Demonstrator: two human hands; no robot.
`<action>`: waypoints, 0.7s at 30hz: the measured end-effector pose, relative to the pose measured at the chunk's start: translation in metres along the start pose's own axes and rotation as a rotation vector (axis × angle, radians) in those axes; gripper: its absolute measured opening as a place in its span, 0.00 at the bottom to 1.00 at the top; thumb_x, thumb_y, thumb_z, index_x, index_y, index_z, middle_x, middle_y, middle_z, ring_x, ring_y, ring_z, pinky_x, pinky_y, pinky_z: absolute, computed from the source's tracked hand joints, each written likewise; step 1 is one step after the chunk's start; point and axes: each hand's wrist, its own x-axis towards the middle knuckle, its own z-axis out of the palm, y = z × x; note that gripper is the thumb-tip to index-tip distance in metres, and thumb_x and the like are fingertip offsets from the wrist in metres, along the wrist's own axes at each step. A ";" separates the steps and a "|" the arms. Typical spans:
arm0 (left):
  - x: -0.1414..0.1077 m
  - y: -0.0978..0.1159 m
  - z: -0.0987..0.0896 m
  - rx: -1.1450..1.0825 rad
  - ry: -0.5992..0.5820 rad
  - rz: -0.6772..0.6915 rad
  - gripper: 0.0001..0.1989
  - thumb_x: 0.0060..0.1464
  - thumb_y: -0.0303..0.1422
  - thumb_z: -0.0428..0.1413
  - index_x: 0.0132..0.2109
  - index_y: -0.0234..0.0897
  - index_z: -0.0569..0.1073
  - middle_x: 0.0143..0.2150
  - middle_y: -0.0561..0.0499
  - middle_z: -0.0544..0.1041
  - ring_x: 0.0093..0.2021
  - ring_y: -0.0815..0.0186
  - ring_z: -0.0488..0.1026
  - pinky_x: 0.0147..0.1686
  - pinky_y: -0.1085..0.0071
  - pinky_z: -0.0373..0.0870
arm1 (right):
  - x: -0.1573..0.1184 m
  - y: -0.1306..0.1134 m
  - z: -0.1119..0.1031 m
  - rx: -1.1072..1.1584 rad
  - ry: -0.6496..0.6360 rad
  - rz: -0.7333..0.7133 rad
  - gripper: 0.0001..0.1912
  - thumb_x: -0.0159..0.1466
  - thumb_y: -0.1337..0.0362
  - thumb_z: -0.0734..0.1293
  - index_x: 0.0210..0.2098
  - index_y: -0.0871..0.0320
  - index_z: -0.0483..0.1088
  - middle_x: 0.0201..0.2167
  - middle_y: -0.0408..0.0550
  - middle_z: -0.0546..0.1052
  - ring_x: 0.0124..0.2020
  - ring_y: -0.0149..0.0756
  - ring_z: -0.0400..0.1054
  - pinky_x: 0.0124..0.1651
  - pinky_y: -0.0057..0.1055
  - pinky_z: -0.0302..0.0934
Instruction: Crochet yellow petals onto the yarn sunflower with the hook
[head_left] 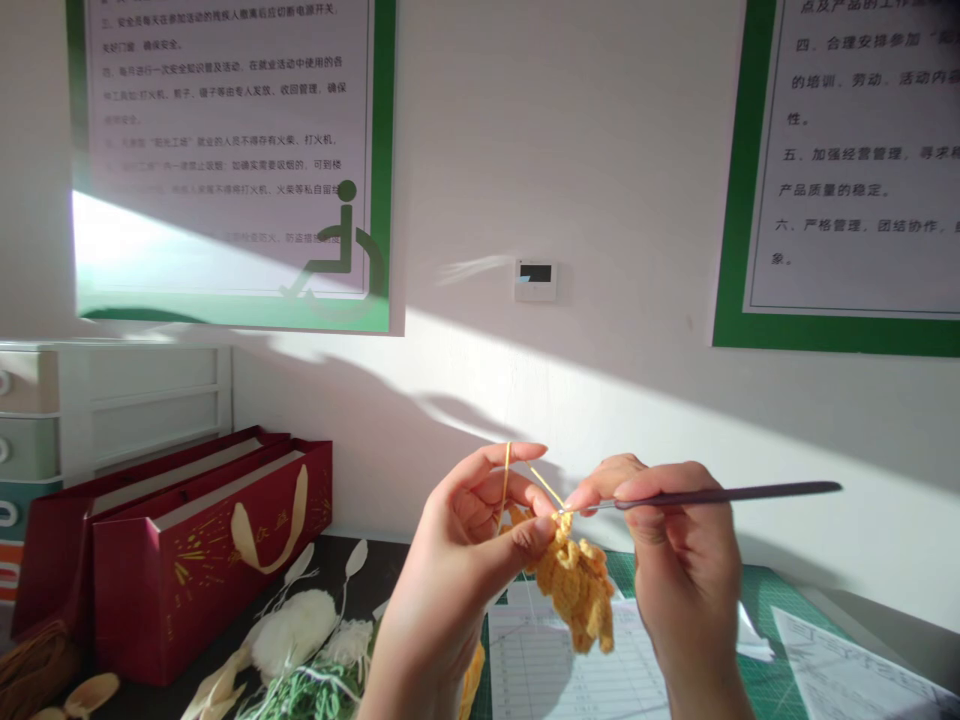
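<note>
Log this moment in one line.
left hand: pinches yellow crochet piece; right hand: holds crochet hook; yarn: looped over left forefinger

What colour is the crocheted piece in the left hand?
The crocheted piece is golden yellow, shown best in the head view.

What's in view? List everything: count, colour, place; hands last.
Wall: 1, white, behind
Posters: 2, white and green, upper corners
Panel: 1, white, between posters
Drawers: 1 unit, multicoloured, left edge
Bags: 2, red, lower left
Table: 1, dark, lower left
Bundle: 1, brown, lower left
Wooden pieces: 2, tan, bottom left
Fluff: 2, white, on table
Stemmed ovals: 2, pale, above fluff
Strands: uncounted, green, below fluff
Ribbon: uncounted, cream, beside strands
Mat: 1, green, lower right
Papers: several, white, on mat
Crochet: at least 1, yellow, lower centre
Yarn: 1, yellow, above crochet
Hook: 1, dark, right of crochet
Left hand: 1, bare, pinching crochet
Right hand: 1, bare, holding hook
</note>
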 end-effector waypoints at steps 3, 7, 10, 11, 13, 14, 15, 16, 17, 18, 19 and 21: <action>-0.001 0.000 -0.001 0.006 0.005 -0.004 0.26 0.49 0.29 0.74 0.54 0.33 0.77 0.32 0.51 0.78 0.30 0.69 0.70 0.30 0.74 0.65 | 0.002 -0.002 -0.002 -0.090 -0.058 -0.162 0.09 0.73 0.74 0.61 0.45 0.55 0.70 0.36 0.45 0.82 0.37 0.38 0.75 0.44 0.44 0.67; -0.003 0.002 0.000 -0.023 0.000 -0.035 0.27 0.48 0.29 0.74 0.55 0.34 0.78 0.33 0.51 0.78 0.32 0.68 0.71 0.33 0.72 0.66 | 0.002 -0.002 -0.005 -0.174 -0.146 -0.327 0.14 0.70 0.77 0.62 0.50 0.57 0.71 0.42 0.50 0.83 0.40 0.41 0.75 0.44 0.49 0.67; -0.004 0.003 0.002 -0.070 -0.010 -0.063 0.27 0.47 0.28 0.75 0.55 0.36 0.79 0.33 0.51 0.78 0.33 0.67 0.72 0.34 0.72 0.67 | 0.000 -0.001 -0.004 -0.202 -0.139 -0.382 0.16 0.70 0.78 0.61 0.51 0.57 0.72 0.43 0.51 0.82 0.40 0.40 0.74 0.43 0.48 0.68; -0.004 0.004 0.003 -0.081 -0.011 -0.066 0.27 0.47 0.28 0.75 0.54 0.37 0.79 0.33 0.51 0.78 0.33 0.67 0.72 0.34 0.72 0.67 | 0.000 0.000 -0.003 -0.210 -0.124 -0.392 0.16 0.69 0.77 0.62 0.51 0.57 0.72 0.43 0.50 0.82 0.40 0.40 0.74 0.43 0.48 0.69; -0.004 0.004 0.004 -0.094 -0.008 -0.066 0.26 0.47 0.28 0.75 0.53 0.37 0.80 0.33 0.51 0.78 0.33 0.67 0.73 0.34 0.72 0.67 | -0.001 0.002 -0.001 -0.227 -0.091 -0.393 0.16 0.69 0.77 0.63 0.51 0.55 0.72 0.43 0.49 0.83 0.39 0.41 0.74 0.42 0.48 0.70; -0.004 0.004 0.004 -0.097 -0.005 -0.064 0.25 0.48 0.28 0.74 0.53 0.37 0.80 0.33 0.51 0.78 0.33 0.67 0.73 0.34 0.72 0.67 | -0.001 0.003 -0.001 -0.238 -0.079 -0.387 0.16 0.69 0.77 0.63 0.52 0.54 0.72 0.42 0.49 0.83 0.39 0.41 0.75 0.42 0.48 0.70; -0.004 0.004 0.004 -0.098 0.000 -0.062 0.24 0.50 0.29 0.74 0.54 0.37 0.80 0.34 0.50 0.78 0.34 0.67 0.73 0.36 0.71 0.68 | -0.001 0.004 0.000 -0.249 -0.072 -0.381 0.16 0.69 0.76 0.64 0.52 0.53 0.72 0.42 0.48 0.83 0.39 0.41 0.75 0.42 0.48 0.71; -0.005 0.004 0.004 -0.102 0.011 -0.059 0.22 0.52 0.31 0.72 0.54 0.36 0.80 0.34 0.49 0.79 0.35 0.66 0.74 0.37 0.71 0.68 | -0.001 0.004 0.001 -0.259 -0.072 -0.379 0.17 0.68 0.76 0.65 0.52 0.53 0.72 0.42 0.47 0.83 0.39 0.41 0.75 0.42 0.48 0.71; -0.005 0.004 0.004 -0.109 0.027 -0.059 0.20 0.55 0.33 0.71 0.54 0.36 0.80 0.35 0.49 0.79 0.36 0.65 0.74 0.38 0.70 0.69 | -0.001 0.005 0.001 -0.269 -0.082 -0.381 0.17 0.67 0.76 0.66 0.52 0.52 0.72 0.42 0.47 0.83 0.39 0.41 0.75 0.42 0.47 0.71; -0.006 0.004 0.005 -0.120 0.047 -0.063 0.19 0.57 0.35 0.70 0.54 0.36 0.80 0.35 0.48 0.79 0.36 0.65 0.74 0.38 0.69 0.69 | -0.001 0.005 0.001 -0.278 -0.097 -0.385 0.18 0.67 0.76 0.67 0.51 0.51 0.72 0.42 0.46 0.83 0.40 0.41 0.75 0.42 0.47 0.71; -0.007 0.003 0.005 -0.134 0.069 -0.067 0.18 0.58 0.36 0.69 0.54 0.37 0.80 0.35 0.48 0.79 0.36 0.64 0.75 0.39 0.69 0.70 | -0.001 0.005 0.002 -0.286 -0.113 -0.391 0.18 0.66 0.77 0.67 0.51 0.51 0.72 0.43 0.46 0.82 0.40 0.40 0.75 0.42 0.46 0.71; -0.009 0.003 0.007 -0.157 0.091 -0.092 0.21 0.56 0.34 0.70 0.56 0.39 0.79 0.35 0.51 0.77 0.35 0.65 0.75 0.37 0.69 0.70 | -0.001 0.004 0.002 -0.294 -0.131 -0.389 0.20 0.65 0.79 0.67 0.50 0.50 0.72 0.42 0.45 0.81 0.40 0.39 0.74 0.42 0.45 0.70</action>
